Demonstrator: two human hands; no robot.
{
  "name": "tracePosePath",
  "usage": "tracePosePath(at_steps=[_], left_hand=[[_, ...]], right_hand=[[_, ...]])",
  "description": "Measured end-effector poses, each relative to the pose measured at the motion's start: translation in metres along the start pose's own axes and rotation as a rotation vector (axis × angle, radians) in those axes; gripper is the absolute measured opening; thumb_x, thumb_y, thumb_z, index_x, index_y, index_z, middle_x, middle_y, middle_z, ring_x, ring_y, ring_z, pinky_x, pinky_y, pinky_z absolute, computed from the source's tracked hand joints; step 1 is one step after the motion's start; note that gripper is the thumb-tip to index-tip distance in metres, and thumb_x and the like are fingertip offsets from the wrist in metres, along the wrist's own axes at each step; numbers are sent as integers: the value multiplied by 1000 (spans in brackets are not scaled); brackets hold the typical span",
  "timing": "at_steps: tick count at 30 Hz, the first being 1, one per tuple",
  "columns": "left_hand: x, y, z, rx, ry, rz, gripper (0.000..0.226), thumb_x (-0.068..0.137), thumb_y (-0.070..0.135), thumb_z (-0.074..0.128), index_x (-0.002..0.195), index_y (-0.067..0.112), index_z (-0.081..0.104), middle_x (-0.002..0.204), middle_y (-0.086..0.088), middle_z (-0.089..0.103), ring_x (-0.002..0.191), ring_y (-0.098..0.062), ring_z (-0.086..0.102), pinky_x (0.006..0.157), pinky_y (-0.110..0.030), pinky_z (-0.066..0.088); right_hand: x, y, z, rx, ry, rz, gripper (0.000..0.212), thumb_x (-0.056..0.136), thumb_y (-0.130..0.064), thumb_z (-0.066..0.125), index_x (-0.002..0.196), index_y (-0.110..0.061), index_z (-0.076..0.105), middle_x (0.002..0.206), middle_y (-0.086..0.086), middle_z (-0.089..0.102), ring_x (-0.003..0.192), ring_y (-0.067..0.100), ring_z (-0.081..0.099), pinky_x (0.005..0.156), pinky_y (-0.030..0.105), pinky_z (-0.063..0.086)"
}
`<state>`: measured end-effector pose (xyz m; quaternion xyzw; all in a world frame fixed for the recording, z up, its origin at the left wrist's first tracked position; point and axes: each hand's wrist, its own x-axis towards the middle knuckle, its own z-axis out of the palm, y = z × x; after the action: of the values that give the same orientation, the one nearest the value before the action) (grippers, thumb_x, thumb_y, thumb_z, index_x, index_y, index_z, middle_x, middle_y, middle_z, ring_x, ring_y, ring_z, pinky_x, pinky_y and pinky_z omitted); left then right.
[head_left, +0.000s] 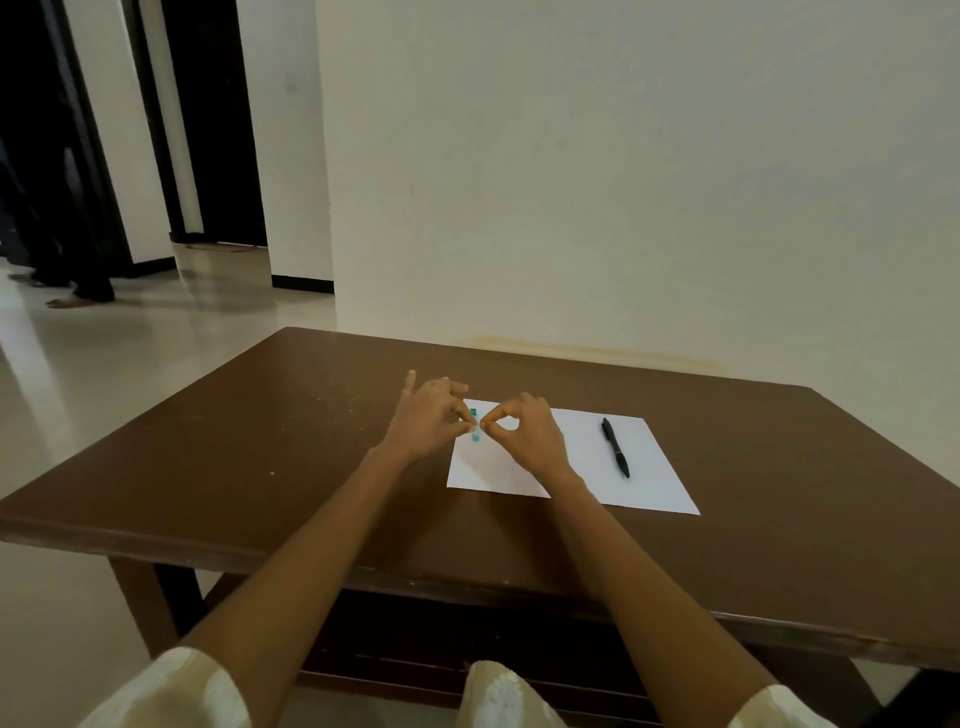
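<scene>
On the white sheet (649, 483), a teal strip (474, 435) and a black pen (616, 448) are seen; a brown table (260, 467) is seen beneath the sheet.

No legible text anywhere.

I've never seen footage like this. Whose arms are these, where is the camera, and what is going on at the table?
There is no machine here. The arms belong to a person who wears a wide-angle camera on their head, so you are looking forward and down, just as they do. There is only this one view.

In front of them stands a brown wooden table against a pale wall. On it lies a white sheet of paper, and a black pen rests on the right part of that sheet, untouched.

The left hand and the right hand meet over the left end of the sheet. Thumb and forefinger of each are pinched together on a small blue-green piece. It is too small to tell what it is.
</scene>
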<state>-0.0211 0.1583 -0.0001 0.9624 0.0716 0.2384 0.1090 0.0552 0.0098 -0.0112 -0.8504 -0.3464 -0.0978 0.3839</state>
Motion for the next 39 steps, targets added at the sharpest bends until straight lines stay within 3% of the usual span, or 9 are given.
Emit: tracePosePath(at_steps=[5, 8, 13, 15, 17, 21, 29, 35, 39], left_hand=[[5, 23, 7, 35, 118, -19, 21, 86, 42, 59, 97, 30, 72, 145, 4, 42, 141, -16, 24, 113, -52, -9], [8, 40, 18, -41, 148, -95, 36, 88, 43, 56, 119, 28, 62, 152, 0, 30, 144, -18, 18, 114, -48, -8], [16, 74, 42, -188, 153, -166, 46, 88, 39, 58, 129, 18, 53, 145, -3, 41, 133, -19, 35, 109, -31, 26], [24, 90, 53, -233, 136, -212, 47, 85, 40, 61, 125, 15, 55, 137, -6, 46, 123, -20, 44, 97, -26, 37], [34, 103, 63, -257, 89, -306, 49, 85, 41, 62, 123, 11, 53, 132, -9, 47, 114, -22, 52, 86, -24, 42], [51, 114, 81, -221, -88, -467, 68, 84, 45, 61, 135, 8, 34, 132, -15, 48, 115, -28, 54, 88, -31, 47], [70, 112, 85, -213, -73, -529, 40, 84, 23, 67, 117, 10, 48, 112, -9, 61, 96, -22, 62, 75, -24, 47], [66, 100, 70, -606, -56, -609, 19, 87, 25, 63, 86, 7, 64, 74, -4, 57, 63, -15, 58, 64, -24, 47], [47, 98, 50, -1024, 16, -481, 20, 89, 21, 61, 104, 9, 63, 97, -6, 64, 76, -19, 67, 68, -22, 53]], right_hand=[[-2, 5, -14, 211, 71, 64, 23, 85, -32, 66, 94, -12, 73, 114, 3, 61, 111, 15, 47, 86, 24, 34], [-2, 13, -26, 377, 136, 115, 19, 88, -25, 64, 93, -8, 72, 109, 7, 63, 107, 18, 52, 88, 26, 39], [2, 35, -44, 657, 383, 383, 18, 89, -22, 62, 98, -7, 67, 103, 7, 65, 89, 11, 57, 70, 15, 46], [0, 45, -47, 715, 444, 427, 19, 88, -21, 63, 101, -7, 67, 97, 3, 66, 87, 11, 58, 74, 19, 50], [-1, 52, -48, 764, 479, 456, 17, 89, -20, 62, 100, -9, 67, 92, -1, 65, 86, 12, 59, 81, 26, 53], [0, 62, -45, 794, 480, 461, 15, 88, -19, 63, 98, -9, 69, 90, -4, 65, 84, 11, 61, 80, 25, 55], [1, 64, -43, 821, 474, 446, 9, 87, -22, 64, 93, -15, 67, 92, 1, 66, 79, 11, 66, 60, 11, 53], [4, 51, -45, 885, 489, 412, 6, 87, -22, 64, 89, -17, 65, 90, 4, 67, 78, 12, 67, 62, 12, 54], [5, 39, -49, 958, 466, 396, 11, 89, -20, 62, 93, -11, 66, 91, 7, 69, 81, 20, 71, 72, 23, 58]])
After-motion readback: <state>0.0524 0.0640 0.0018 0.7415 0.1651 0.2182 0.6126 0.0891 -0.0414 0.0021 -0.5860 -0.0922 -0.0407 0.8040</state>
